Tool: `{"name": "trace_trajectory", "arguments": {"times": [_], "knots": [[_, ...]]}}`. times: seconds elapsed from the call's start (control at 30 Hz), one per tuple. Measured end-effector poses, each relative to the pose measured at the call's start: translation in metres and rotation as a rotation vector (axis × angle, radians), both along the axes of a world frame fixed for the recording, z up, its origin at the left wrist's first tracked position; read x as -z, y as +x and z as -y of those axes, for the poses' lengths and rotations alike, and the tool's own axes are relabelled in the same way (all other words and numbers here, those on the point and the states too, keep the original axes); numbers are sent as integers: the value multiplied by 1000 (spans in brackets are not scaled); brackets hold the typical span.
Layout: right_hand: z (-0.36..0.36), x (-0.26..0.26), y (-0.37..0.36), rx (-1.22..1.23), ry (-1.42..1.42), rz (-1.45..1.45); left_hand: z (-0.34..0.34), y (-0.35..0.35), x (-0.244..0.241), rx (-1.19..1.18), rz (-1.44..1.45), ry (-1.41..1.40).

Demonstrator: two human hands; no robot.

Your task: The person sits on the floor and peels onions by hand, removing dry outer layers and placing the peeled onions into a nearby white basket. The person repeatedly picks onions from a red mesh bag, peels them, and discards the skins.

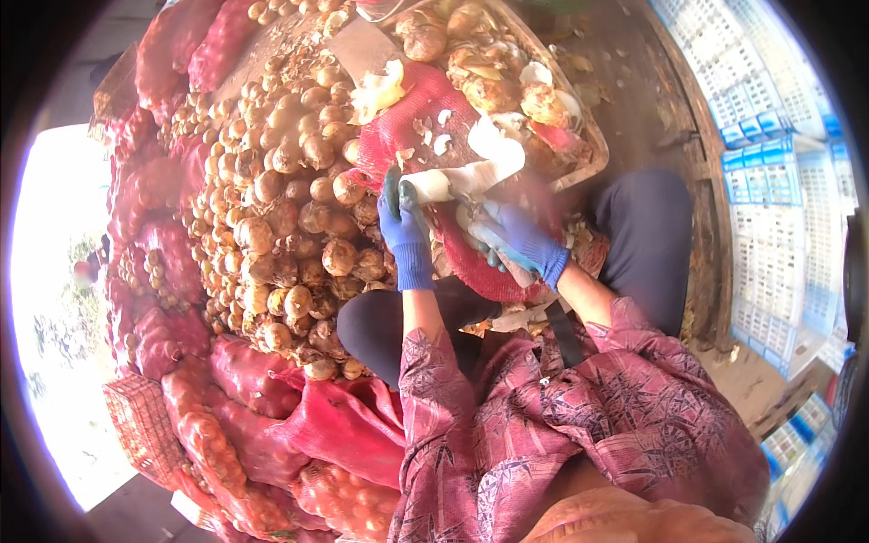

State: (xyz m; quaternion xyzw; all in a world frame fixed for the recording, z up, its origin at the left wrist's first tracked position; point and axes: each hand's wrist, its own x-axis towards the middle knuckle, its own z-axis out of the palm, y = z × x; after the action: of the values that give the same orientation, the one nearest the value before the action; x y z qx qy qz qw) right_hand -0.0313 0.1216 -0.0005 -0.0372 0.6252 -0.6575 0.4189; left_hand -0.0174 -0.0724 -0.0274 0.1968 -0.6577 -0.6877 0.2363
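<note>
My left hand (405,220), in a blue knit glove with a dark coated palm, is closed around a pale peeled onion (429,186). A bright white strip (499,153), perhaps onion layer or peel, stretches from it to the upper right; glare hides its detail. In the same kind of glove, my right hand (512,234) grips a tool, probably a knife (465,198), whose tip meets the onion's right side. The blade is mostly blurred. Beneath both hands lies red mesh sacking (424,102) with white peel scraps on it.
Unpeeled onions (299,217) are heaped at my left, bordered by filled red mesh sacks (248,380). A shallow tray (590,136) at the top holds onions and skins. Stacked white and blue plastic crates (760,244) line the right. My bent knees flank the work.
</note>
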Motion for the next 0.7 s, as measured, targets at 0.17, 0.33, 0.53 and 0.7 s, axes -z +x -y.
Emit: {"name": "trace_trajectory", "arguments": {"times": [0.17, 0.33, 0.53, 0.7], "knots": [[-13, -27, 0, 61, -121, 193, -9, 5, -32, 50, -104, 207], [-48, -90, 17, 138, -295, 300, -32, 21, -74, 259, -124, -45], [-101, -113, 40, 120, -514, 516, -72, 33, -101, 156, -140, -672], [-146, -132, 60, 140, -599, 568, -98, 45, -118, 297, -204, -804]]}}
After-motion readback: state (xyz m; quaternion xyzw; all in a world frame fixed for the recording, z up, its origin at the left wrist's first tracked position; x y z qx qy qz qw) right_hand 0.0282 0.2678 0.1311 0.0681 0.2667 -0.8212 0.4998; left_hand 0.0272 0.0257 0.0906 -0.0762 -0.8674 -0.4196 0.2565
